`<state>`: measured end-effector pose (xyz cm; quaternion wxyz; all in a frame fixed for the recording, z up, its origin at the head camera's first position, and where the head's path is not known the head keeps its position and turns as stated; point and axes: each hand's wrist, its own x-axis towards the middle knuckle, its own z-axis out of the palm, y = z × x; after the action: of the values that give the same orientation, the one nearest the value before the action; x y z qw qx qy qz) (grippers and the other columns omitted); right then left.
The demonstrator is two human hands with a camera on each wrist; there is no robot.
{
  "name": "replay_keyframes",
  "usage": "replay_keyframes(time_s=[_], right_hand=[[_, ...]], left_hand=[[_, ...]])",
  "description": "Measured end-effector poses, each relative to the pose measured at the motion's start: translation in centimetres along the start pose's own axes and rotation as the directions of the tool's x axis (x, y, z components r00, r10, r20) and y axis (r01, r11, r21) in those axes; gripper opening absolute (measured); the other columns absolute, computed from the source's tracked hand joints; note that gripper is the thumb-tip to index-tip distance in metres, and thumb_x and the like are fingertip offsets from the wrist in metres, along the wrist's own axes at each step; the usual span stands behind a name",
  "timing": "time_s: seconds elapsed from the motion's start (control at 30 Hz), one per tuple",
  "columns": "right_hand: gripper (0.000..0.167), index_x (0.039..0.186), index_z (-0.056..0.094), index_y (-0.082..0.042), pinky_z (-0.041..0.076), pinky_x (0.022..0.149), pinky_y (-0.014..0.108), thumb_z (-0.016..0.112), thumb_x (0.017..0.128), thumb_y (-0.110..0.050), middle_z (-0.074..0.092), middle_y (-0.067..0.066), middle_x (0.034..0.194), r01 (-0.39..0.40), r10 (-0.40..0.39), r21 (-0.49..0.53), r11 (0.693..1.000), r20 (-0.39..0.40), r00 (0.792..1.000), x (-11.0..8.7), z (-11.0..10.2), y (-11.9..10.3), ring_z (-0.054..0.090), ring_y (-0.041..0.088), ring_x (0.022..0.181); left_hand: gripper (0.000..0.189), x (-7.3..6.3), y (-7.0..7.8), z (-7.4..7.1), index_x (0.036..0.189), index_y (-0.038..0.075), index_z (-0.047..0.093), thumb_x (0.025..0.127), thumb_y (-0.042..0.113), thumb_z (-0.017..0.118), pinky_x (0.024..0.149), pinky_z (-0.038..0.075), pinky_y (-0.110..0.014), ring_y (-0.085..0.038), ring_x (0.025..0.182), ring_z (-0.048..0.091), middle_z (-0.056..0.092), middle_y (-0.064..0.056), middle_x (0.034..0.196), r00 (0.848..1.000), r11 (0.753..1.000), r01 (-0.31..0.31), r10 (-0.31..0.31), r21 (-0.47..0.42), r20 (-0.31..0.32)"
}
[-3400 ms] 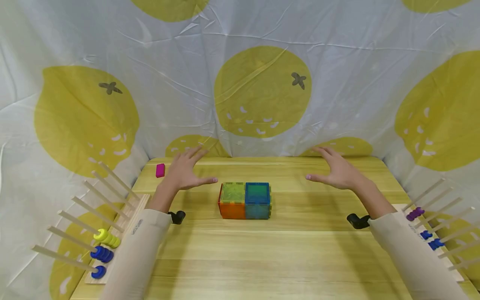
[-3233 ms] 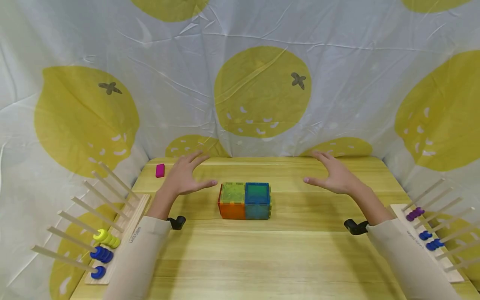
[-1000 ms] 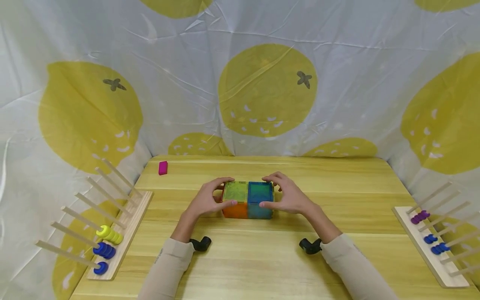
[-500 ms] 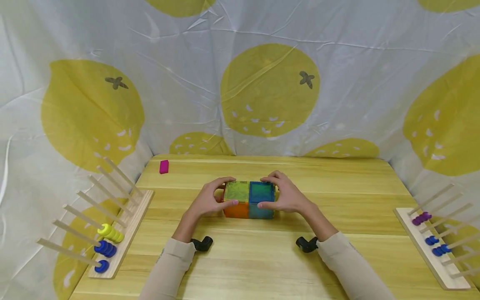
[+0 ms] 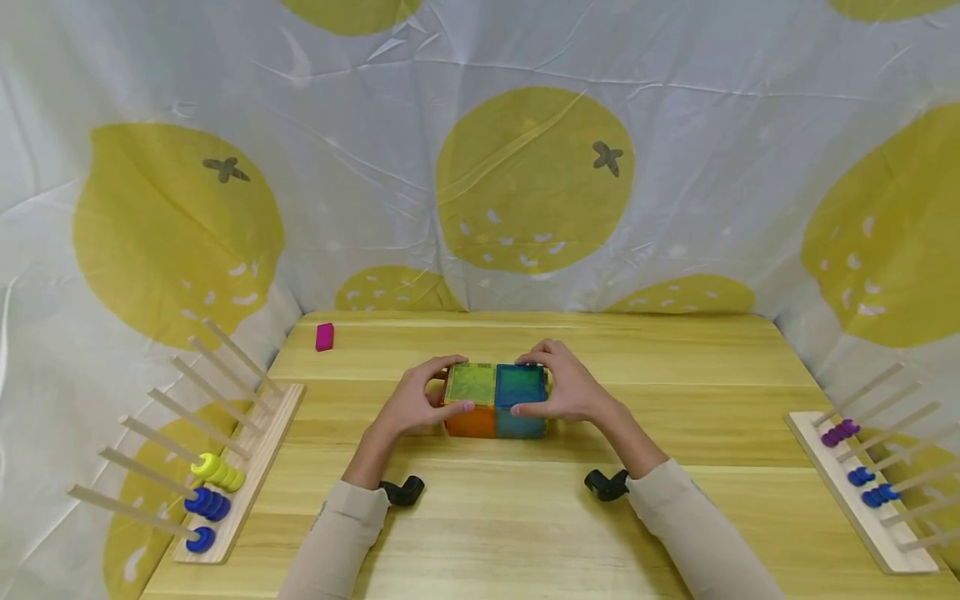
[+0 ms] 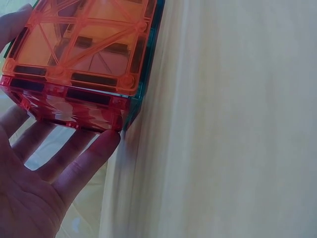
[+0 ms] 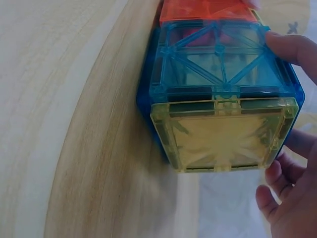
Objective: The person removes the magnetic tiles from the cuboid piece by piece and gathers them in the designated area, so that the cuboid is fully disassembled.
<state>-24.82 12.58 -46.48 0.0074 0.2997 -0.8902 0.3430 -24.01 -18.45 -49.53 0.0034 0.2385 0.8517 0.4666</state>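
Observation:
Two see-through magnetic-tile cubes stand side by side on the table in the head view. The left cube [image 5: 471, 385] has a yellow-green top, an orange front and a red left side. Blue tiles form the top and front of the right cube [image 5: 521, 386], and a yellow tile [image 7: 225, 136] closes its right end. My left hand [image 5: 411, 402] grips the left cube, thumb at the front top edge and fingertips reaching behind. From the other side my right hand [image 5: 572, 390] grips the right cube the same way. The cubes' far faces are hidden in the head view.
A wooden peg board [image 5: 251, 471] with yellow and blue rings lies at the left. Another peg board [image 5: 855, 500] with purple and blue rings is at the right. Back left sits a small magenta block [image 5: 324, 337]. A lemon-print cloth [image 5: 360, 183] hangs behind the table.
Both hands were spread wide apart and open; they have come inward and taken hold of the cubes. Over the last half second the right hand shifted slightly left along its cube.

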Motion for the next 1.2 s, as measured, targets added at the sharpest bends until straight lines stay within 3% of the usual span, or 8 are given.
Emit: replay_keyframes(time_s=[0.1,0.33,0.7,0.87,1.2], right_hand=[[0.070,0.128,0.070,-0.019,0.044,0.088,0.041,0.088,0.071,-0.055,0.056,0.000,0.118,-0.007,0.007,-0.007,1.000,-0.012,1.000,0.1,0.0,-0.1,0.049,0.021,0.109],[0.070,0.124,0.071,-0.020,0.047,0.090,0.045,0.088,0.068,-0.057,0.060,-0.002,0.116,-0.008,0.007,-0.023,1.000,-0.048,0.999,-0.1,0.2,-0.2,0.052,0.021,0.109],[0.076,0.122,0.069,-0.017,0.047,0.093,0.049,0.090,0.062,-0.058,0.062,0.001,0.116,-0.026,0.023,-0.026,0.999,-0.104,0.994,-0.1,0.3,-0.6,0.053,0.021,0.108],[0.074,0.123,0.068,-0.018,0.050,0.093,0.047,0.092,0.063,-0.054,0.063,0.000,0.118,-0.026,0.028,0.017,1.000,-0.128,0.991,-0.3,-0.2,-0.6,0.054,0.021,0.107],[0.070,0.129,0.067,-0.017,0.052,0.094,0.057,0.093,0.069,-0.045,0.062,0.004,0.122,-0.017,0.023,0.040,0.999,-0.168,0.985,-1.0,-2.8,1.3,0.056,0.025,0.110]], left_hand=[[0.070,-0.1,0.0,0.0,0.145,0.025,0.057,0.083,0.038,0.087,0.073,0.061,-0.027,-0.032,0.121,0.065,0.063,-0.001,0.138,1.000,1.000,0.003,-0.004,-0.010,-0.001],[0.072,-0.1,0.0,0.0,0.146,0.016,0.057,0.083,0.032,0.087,0.073,0.062,-0.030,-0.034,0.120,0.064,0.062,-0.002,0.140,1.000,0.999,-0.010,0.011,-0.040,0.009],[0.071,-0.2,0.0,0.0,0.146,0.020,0.057,0.083,0.032,0.088,0.072,0.062,-0.028,-0.033,0.121,0.064,0.061,-0.002,0.141,1.000,0.997,0.000,0.001,-0.072,0.021],[0.071,-0.2,-0.2,-0.1,0.146,0.019,0.056,0.084,0.030,0.087,0.073,0.063,-0.029,-0.033,0.121,0.063,0.060,-0.002,0.142,0.999,0.996,-0.003,0.006,-0.086,0.034],[0.068,-0.9,-0.2,-1.6,0.144,0.024,0.059,0.083,0.033,0.087,0.084,0.063,-0.037,-0.034,0.123,0.062,0.060,0.002,0.144,0.999,0.999,0.008,-0.006,-0.041,0.050]])
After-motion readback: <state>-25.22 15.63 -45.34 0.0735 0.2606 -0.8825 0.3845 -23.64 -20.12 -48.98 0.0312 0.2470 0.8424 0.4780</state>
